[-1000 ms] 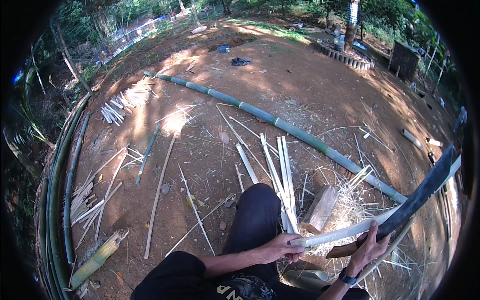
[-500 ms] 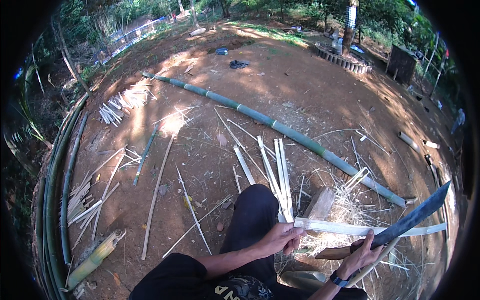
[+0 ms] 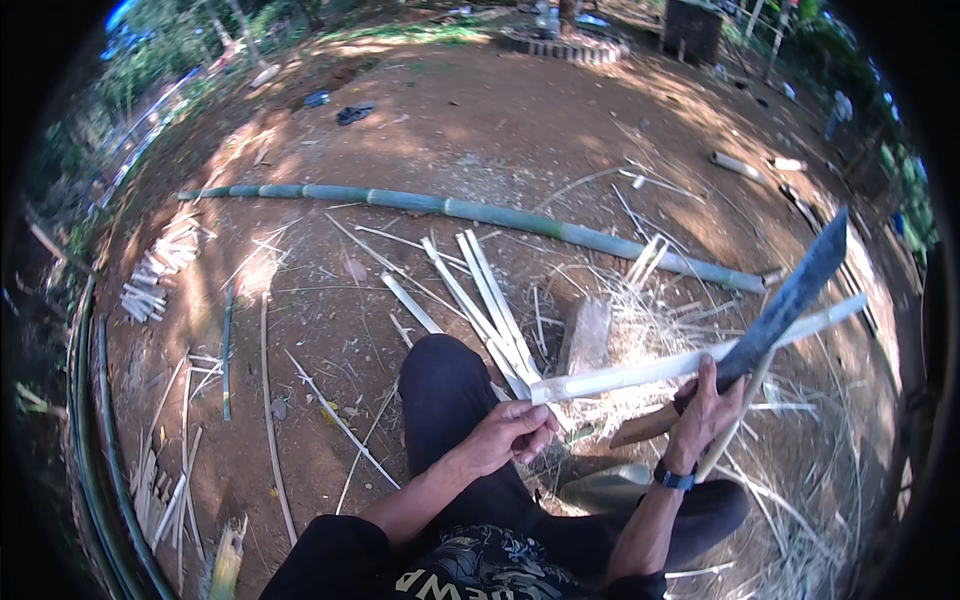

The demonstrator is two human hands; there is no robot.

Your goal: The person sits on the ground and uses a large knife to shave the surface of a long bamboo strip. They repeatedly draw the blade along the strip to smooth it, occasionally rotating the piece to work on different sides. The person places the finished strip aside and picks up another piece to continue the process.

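Observation:
A pale split bamboo strip [image 3: 640,375] stretches across in front of me, rising toward the right. Its near end is pinched in my left hand [image 3: 505,435], fingers curled and thumb on top. My right hand [image 3: 708,415] grips a machete, whose dark blade [image 3: 790,300] slants up to the right, crossing the strip. The machete's brown handle [image 3: 645,427] pokes out to the left of that hand. Whether the blade's edge touches the strip, I cannot tell. A pale stick [image 3: 740,425] runs down beside the right wrist.
A short log [image 3: 586,335] stands beyond the strip amid shavings [image 3: 650,320]. Several split strips [image 3: 490,300] lean by my knee. A long green bamboo pole [image 3: 480,212] crosses the dirt ahead. Cut pieces [image 3: 160,265] are piled at far left, and more poles [image 3: 90,450] line the left edge.
My view has turned right and tipped down, so the ground things sit farther left and higher. The machete points more steeply upward. Both hands keep their holds.

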